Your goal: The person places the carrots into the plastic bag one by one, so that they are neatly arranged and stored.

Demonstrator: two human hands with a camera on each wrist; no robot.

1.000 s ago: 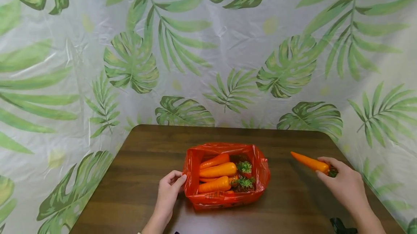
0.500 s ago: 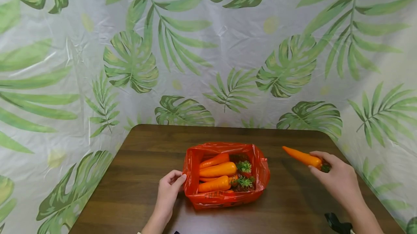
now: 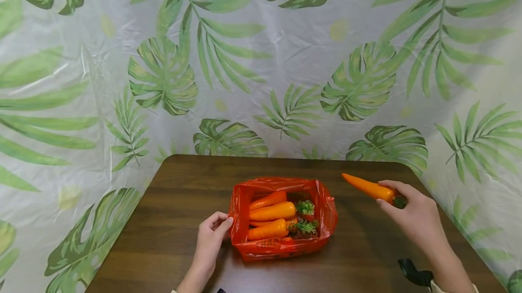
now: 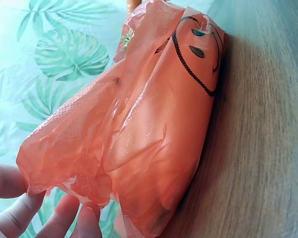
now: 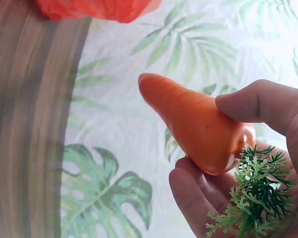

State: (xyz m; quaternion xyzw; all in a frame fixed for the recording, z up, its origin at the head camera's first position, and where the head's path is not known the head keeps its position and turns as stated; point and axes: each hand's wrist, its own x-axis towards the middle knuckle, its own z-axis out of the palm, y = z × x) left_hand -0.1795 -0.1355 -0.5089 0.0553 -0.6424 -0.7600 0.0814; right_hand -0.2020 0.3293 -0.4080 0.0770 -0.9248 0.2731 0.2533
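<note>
A red plastic bag (image 3: 269,251) stands on the table with its mouth spread wide. Several carrots (image 3: 272,212) with green tops lie inside it, thin ends to the left. My left hand (image 3: 211,234) pinches the bag's left rim between thumb and fingers; the left wrist view shows the thin plastic (image 4: 154,129) drawn out to the fingertips. Right of the bag and above the table, my right hand (image 3: 413,209) holds another carrot (image 3: 367,187) by its thick end, tip pointing left. In the right wrist view the thumb presses its top, and its leafy green top (image 5: 258,193) hangs by the palm.
The dark wooden table (image 3: 175,202) spreads around the bag, its far edge against a leaf-patterned curtain (image 3: 285,57). A black strap-like piece (image 3: 413,272) shows beside the right wrist.
My right hand has moved left and slightly away from me, bringing the carrot nearer the bag. The left hand and the bag have stayed in place.
</note>
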